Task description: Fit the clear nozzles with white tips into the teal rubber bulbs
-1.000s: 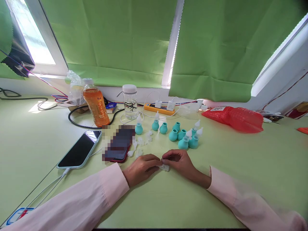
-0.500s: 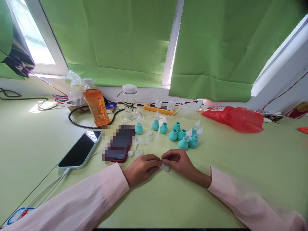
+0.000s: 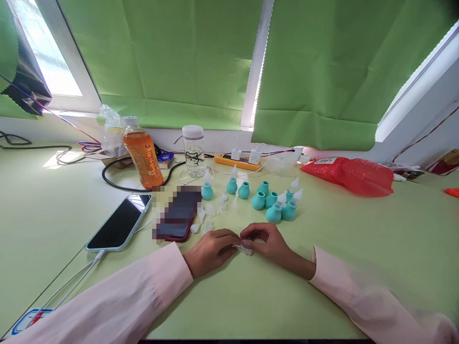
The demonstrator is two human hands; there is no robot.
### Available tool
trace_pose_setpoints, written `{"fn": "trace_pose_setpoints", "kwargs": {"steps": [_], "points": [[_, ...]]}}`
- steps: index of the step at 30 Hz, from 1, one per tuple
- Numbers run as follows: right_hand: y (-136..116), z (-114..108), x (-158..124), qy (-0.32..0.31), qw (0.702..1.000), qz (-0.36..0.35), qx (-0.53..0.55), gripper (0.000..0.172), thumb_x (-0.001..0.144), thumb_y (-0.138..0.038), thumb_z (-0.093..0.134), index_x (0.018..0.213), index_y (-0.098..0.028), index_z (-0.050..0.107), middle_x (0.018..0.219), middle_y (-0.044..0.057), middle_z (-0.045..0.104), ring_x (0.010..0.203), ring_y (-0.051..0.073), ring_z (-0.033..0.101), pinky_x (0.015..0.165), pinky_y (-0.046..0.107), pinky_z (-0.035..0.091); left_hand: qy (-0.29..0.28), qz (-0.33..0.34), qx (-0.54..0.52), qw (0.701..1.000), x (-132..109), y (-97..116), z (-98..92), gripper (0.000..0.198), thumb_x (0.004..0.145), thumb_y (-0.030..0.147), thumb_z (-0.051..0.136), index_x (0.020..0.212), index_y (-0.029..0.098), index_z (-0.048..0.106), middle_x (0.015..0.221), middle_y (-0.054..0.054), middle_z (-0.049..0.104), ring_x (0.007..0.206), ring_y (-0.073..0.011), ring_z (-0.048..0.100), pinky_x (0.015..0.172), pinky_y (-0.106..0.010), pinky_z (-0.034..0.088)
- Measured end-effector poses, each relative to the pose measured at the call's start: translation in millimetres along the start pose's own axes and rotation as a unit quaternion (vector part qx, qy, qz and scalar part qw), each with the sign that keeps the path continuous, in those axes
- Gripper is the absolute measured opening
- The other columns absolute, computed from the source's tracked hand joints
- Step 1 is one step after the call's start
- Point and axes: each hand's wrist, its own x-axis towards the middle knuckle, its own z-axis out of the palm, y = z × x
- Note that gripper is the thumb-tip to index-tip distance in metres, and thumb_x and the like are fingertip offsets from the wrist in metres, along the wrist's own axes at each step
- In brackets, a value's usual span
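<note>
My left hand (image 3: 211,249) and my right hand (image 3: 266,242) rest on the pale green table (image 3: 358,248), fingertips meeting. Both pinch a small clear plastic piece (image 3: 245,249) between them. Just beyond my hands stand several teal rubber bulbs (image 3: 272,204), some fitted with clear tips, some bare. More loose clear tips (image 3: 212,210) lie left of the bulbs, close to my left hand.
A phone on a cable (image 3: 120,222) and a red-cased phone (image 3: 177,213) lie to the left. Behind stand an orange drink bottle (image 3: 142,153), a clear jar (image 3: 193,151) and a yellow power strip (image 3: 237,161). A red plastic bag (image 3: 349,175) lies at the right.
</note>
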Motion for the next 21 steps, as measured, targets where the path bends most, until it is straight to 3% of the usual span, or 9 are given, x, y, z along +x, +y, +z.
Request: {"fn": "trace_pose_setpoints", "kwargs": {"steps": [8, 12, 18, 21], "points": [[-4, -1, 1, -0.034, 0.999, -0.003, -0.012, 0.013, 0.063, -0.024, 0.063, 0.073, -0.015, 0.062, 0.07, 0.002, 0.061, 0.064, 0.012, 0.055, 0.061, 0.026, 0.047, -0.007, -0.005, 0.008, 1.0, 0, 1, -0.1, 0.018, 0.081, 0.018, 0.043, 0.093, 0.016, 0.057, 0.091, -0.006, 0.062, 0.081, -0.0123, 0.058, 0.072, -0.022, 0.047], [-1, -1, 0, -0.021, 0.999, -0.018, -0.016, 0.011, 0.067, -0.025, 0.061, 0.072, -0.016, 0.062, 0.069, 0.002, 0.061, 0.064, 0.013, 0.056, 0.06, 0.026, 0.047, 0.0, -0.002, 0.008, 1.0, 0, 0, -0.3, 0.018, 0.081, 0.017, 0.044, 0.093, 0.016, 0.057, 0.09, -0.006, 0.062, 0.081, -0.0121, 0.058, 0.071, -0.022, 0.047], [-4, 2, -7, 0.021, 0.984, -0.152, -0.095, 0.012, 0.069, -0.015, 0.054, 0.069, -0.019, 0.065, 0.07, 0.003, 0.06, 0.065, 0.014, 0.056, 0.059, 0.026, 0.045, 0.001, -0.006, 0.023, 1.0, 1, 3, -2.1, 0.017, 0.079, 0.016, 0.045, 0.09, 0.015, 0.058, 0.088, -0.006, 0.063, 0.078, -0.0117, 0.059, 0.07, -0.021, 0.048], [-7, 2, -9, 0.03, 0.972, -0.183, -0.142, 0.015, 0.068, -0.014, 0.053, 0.069, -0.02, 0.066, 0.069, 0.002, 0.059, 0.063, 0.013, 0.056, 0.058, 0.027, 0.044, 0.005, -0.001, 0.024, 1.0, 1, 3, -2.3, 0.017, 0.079, 0.015, 0.044, 0.089, 0.014, 0.059, 0.087, -0.007, 0.063, 0.078, -0.0123, 0.059, 0.07, -0.022, 0.048]]}}
